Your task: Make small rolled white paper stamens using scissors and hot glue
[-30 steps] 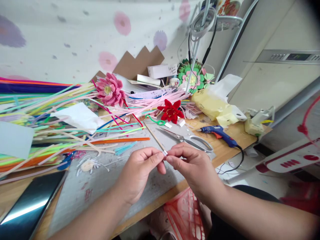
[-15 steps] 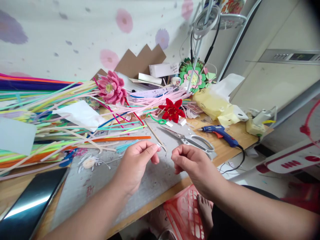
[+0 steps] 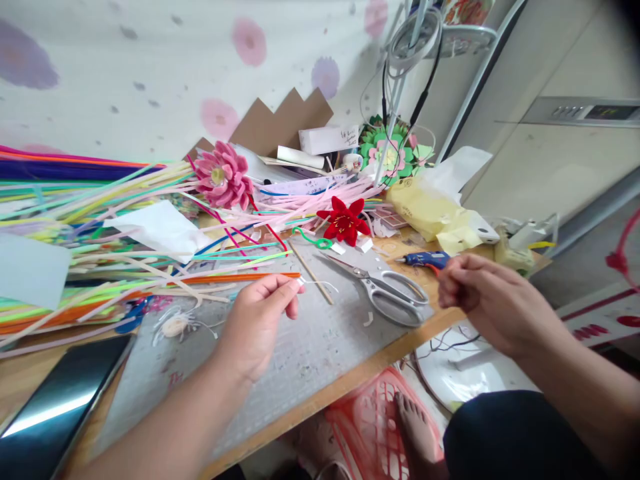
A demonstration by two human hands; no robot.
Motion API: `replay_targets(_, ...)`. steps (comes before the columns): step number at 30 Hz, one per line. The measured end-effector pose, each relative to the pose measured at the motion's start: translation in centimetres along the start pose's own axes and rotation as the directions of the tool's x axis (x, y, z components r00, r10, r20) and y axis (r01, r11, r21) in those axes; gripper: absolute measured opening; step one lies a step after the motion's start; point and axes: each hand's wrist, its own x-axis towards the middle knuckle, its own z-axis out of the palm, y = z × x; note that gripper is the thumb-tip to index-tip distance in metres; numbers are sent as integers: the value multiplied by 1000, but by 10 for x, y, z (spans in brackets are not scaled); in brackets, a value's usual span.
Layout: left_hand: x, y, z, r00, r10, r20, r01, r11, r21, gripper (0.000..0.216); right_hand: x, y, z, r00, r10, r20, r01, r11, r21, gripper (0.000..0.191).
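Observation:
My left hand is closed in a pinch above the grey cutting mat. A thin white strand sticks out to the right from its fingertips. My right hand hangs past the table's right front edge, fingers pressed together; whatever they hold, if anything, cannot be made out. It partly covers the blue glue gun. Between the hands, metal scissors and a thin wooden stick lie on the mat, along with a small white scrap.
Many coloured pipe cleaners are heaped at the left, near a dark phone. A red flower and a pink flower sit at the back. A white thread bundle lies on the mat. Below stands a red plastic basket.
My right hand has swung right and slightly up, away from the left hand. My left hand has shifted a little left with the white strand. The white scrap on the mat now shows.

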Motion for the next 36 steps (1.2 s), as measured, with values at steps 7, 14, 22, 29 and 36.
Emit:
replay_targets(7, 3, 3, 2, 997, 23, -68, -26, 999, -46, 18, 43, 27, -84, 973, 15, -231, -153, 791, -592, 15)
replay_targets(14, -1, 0, 2, 998, 31, 48, -35, 996, 83, 23, 73, 44, -84, 985, -10, -172, -136, 572, -809, 20)
replay_targets(22, -6, 1, 3, 997, 21, 72, -31, 989, 146, 26, 44, 13, -60, 986, 100, -131, -157, 813, -561, 10)
replay_targets(29, -8, 1, 3, 997, 22, 72, -40, 964, 262, 26, -13, -6, 6, 986, 111, 123, -120, 991, 60, 18)
replay_targets(36, -11, 2, 4, 997, 53, 52, -69, 927, 370, 20, -39, -6, 45, 934, -82, 348, 195, 932, -304, 21)
